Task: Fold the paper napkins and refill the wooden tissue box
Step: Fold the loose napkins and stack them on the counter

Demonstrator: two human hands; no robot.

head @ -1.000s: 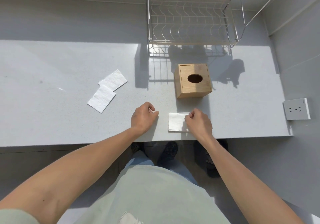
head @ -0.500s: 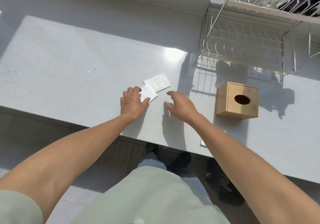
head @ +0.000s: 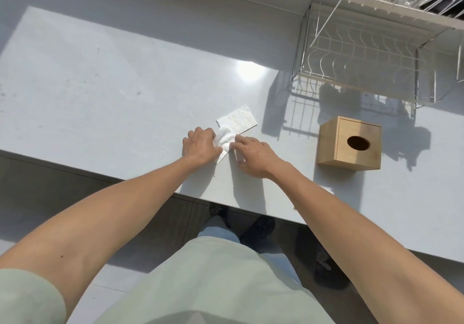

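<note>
The left hand (head: 200, 144) rests knuckles-up on the white counter (head: 105, 103), near its front edge. Its fingers are curled together and press on the left edge of the near napkin (head: 225, 140); whether they pinch the paper cannot be told. The near napkin lies flat directly between the two sets of fingertips, partly covered by both hands. The far napkin (head: 238, 121) lies just beyond the fingertips, and its near corner touches or overlaps the near napkin. The right hand (head: 256, 154) lies palm-down with the fingers extended and slightly apart, the tips on the right edge of the near napkin. The wooden tissue box (head: 349, 144) stands upright well to the right of the right-hand fingers, oval opening facing up. The wire dish rack (head: 364, 55) stands beyond the box.
</note>
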